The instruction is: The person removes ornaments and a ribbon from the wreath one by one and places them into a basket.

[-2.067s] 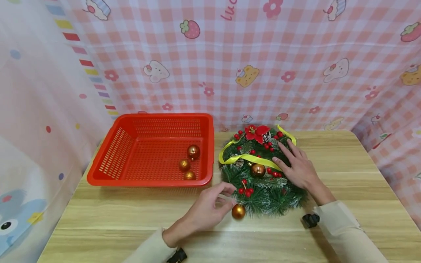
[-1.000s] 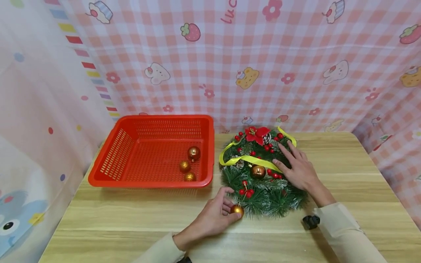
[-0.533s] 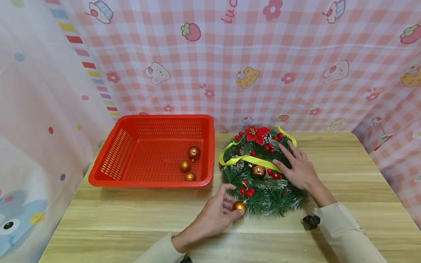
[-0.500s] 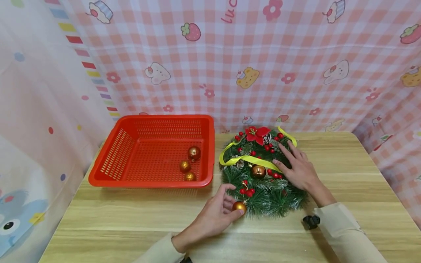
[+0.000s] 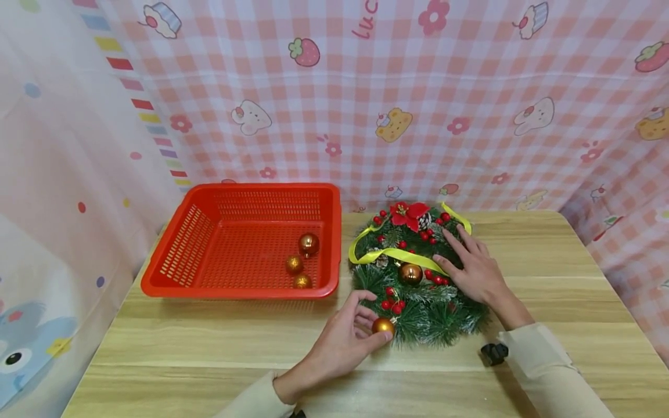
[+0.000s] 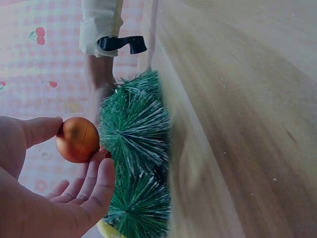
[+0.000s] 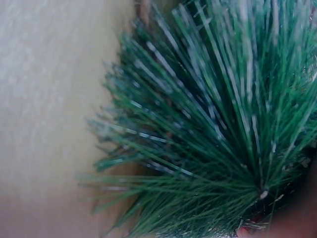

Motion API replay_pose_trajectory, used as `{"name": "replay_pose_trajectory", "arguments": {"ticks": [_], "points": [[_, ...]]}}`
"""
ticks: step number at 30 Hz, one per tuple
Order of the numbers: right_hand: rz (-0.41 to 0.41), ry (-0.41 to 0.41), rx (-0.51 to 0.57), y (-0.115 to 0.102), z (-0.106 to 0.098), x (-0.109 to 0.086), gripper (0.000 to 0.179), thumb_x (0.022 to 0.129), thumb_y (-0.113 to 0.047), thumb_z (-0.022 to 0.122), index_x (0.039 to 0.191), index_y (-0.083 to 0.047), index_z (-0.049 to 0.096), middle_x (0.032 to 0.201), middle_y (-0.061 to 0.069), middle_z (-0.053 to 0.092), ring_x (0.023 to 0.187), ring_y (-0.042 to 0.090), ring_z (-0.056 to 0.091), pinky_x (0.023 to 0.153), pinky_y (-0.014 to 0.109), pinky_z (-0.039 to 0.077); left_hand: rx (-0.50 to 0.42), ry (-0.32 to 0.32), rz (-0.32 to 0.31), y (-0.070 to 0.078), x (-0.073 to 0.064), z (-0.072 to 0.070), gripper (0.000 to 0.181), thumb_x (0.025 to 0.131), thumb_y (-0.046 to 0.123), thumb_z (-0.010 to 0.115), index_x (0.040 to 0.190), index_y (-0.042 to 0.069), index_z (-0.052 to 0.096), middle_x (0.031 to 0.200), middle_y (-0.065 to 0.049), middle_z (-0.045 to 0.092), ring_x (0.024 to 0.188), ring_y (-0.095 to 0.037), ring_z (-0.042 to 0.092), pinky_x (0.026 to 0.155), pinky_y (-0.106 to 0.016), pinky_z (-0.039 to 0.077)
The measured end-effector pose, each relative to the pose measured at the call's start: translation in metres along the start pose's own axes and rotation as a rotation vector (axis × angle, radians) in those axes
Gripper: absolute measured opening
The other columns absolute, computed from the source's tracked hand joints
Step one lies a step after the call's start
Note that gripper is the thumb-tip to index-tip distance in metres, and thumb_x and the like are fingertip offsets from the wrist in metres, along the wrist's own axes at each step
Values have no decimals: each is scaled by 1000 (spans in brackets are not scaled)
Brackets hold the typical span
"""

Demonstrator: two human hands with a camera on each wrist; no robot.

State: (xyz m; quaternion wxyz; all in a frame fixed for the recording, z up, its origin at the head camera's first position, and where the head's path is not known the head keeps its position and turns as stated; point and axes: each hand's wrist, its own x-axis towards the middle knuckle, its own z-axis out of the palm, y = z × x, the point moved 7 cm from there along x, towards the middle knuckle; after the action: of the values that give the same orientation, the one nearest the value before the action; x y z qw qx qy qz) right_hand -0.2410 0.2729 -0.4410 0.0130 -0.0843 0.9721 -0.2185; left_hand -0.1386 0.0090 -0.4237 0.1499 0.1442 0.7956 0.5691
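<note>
My left hand holds a matte gold Christmas bauble between thumb and fingers at the wreath's near left edge. In the left wrist view the thumb presses one side of the bauble, and the other fingers curl below it. The green Christmas wreath carries red berries, pine cones, a red poinsettia and a yellow ribbon. A shiny copper bauble lies on its middle. On the wreath's right side rests my right hand, fingers spread. Green needles fill most of the right wrist view.
Left of the wreath stands a red plastic basket. Inside it, toward the right, lie a copper bauble and two glittery gold ones, one a gold bauble. A checked curtain hangs behind the wooden table.
My left hand, at first loose beside the gold bauble, has taken hold of it and shifted it slightly right and away from me, against the wreath's edge. The right hand stays in place.
</note>
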Motion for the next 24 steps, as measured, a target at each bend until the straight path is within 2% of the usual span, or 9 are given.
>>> {"name": "replay_pose_trajectory", "arguments": {"ticks": [5, 11, 18, 24], "points": [[-2, 8, -6, 1, 0, 0, 74, 101, -57, 40, 160, -21, 16, 165, 19, 7, 140, 54, 20, 93, 77, 29, -4, 17, 20, 4, 0, -2, 57, 84, 25, 79, 131, 12, 49, 104, -1, 66, 92, -15, 63, 81, -27, 53], [-2, -1, -4, 0, 1, 0, 74, 101, -57, 40, 160, -20, 16, 165, 19, 7, 140, 55, 19, 94, 78, 28, -11, 24, 33, 8, 1, -5, 57, 84, 24, 79, 131, 11, 50, 105, -2, 66, 92, -15, 63, 84, -32, 54], [-3, -6, -3, 0, 1, 0, 73, 101, -56, 40, 160, -20, 15, 165, 19, 6, 141, 55, 18, 94, 78, 28, -20, 19, 41, 13, 3, -10, 55, 86, 25, 78, 132, 13, 50, 107, 1, 66, 91, -12, 64, 83, -28, 54], [-1, -7, -1, -1, 0, 0, 73, 101, -57, 40, 160, -20, 15, 165, 18, 6, 140, 55, 18, 94, 78, 28, -44, 37, 63, 20, 4, -17, 54, 87, 23, 77, 132, 11, 49, 106, -3, 66, 93, -15, 63, 84, -29, 54]]}}
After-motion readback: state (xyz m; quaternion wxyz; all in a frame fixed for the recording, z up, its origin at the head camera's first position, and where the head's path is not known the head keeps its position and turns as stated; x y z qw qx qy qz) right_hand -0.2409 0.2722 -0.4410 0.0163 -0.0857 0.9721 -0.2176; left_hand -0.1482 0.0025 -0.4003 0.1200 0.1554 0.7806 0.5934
